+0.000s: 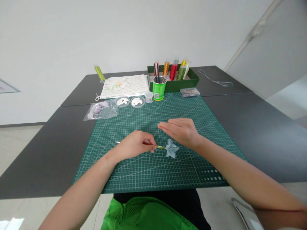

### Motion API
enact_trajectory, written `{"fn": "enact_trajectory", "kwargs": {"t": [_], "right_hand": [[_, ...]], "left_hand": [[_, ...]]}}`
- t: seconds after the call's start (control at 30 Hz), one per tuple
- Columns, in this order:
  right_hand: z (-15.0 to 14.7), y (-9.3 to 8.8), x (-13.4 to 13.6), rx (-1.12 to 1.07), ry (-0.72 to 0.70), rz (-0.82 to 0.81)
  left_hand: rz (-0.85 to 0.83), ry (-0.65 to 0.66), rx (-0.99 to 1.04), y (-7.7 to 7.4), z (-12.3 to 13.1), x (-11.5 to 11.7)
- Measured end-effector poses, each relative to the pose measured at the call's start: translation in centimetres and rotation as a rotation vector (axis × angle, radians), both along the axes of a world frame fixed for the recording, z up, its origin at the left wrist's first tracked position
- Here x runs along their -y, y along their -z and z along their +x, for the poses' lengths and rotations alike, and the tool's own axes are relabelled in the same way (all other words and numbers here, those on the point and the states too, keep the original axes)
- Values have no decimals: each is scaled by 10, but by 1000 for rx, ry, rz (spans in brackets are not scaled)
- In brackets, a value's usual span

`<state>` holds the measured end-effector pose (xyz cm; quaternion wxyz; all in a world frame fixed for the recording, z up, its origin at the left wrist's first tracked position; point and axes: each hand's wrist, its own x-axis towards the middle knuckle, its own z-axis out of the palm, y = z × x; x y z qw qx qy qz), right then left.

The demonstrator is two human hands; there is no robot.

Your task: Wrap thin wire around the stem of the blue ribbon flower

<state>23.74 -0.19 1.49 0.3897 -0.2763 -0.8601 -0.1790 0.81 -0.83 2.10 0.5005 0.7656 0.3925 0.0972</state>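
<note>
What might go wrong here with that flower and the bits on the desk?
The left hand pinches the thin yellow-green stem near its fingertips, so it might bend or slip.

The right hand is close to the pale blue, pointed-petalled flower and could brush its petals.

The shallow, clear round dishes look uncovered; a knock might scatter their small white pieces.
</note>
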Motion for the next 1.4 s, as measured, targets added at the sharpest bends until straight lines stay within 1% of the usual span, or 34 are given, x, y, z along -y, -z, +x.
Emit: {"fn": "enact_trajectory", "kwargs": {"t": [0.13,0.23,0.33,0.47,0.57,0.67,0.8,0.87,0.97,1.07,1.2,1.4], "right_hand": [[3,9,-6,15,44,-127],[6,17,-11,1,46,-229],[6,23,-16,-15,56,-364],[4,29,-18,47,109,-553],[3,32,-20,118,140,-655],[4,35,-21,217,171,-706],[4,33,-20,266,195,-660],[4,32,-18,252,153,-606],[7,30,-17,247,76,-504],[8,29,-16,258,21,-392],[8,25,-12,221,-47,-210],[6,11,-2,235,-73,-75]], "left_hand": [[32,16,-4,-5,0,1],[58,17,6,-8,0,2],[76,10,26,-11,-1,3],[91,-8,59,-12,-1,5],[112,-86,119,-13,0,6],[150,-245,194,-15,1,6],[204,-492,304,-18,-2,0],[212,-582,352,-18,-4,-4],[187,-674,420,-17,-7,-10],[148,-719,443,-13,-9,-15],[144,-751,403,-10,-10,-19],[129,-743,309,-6,-11,-22]]}}
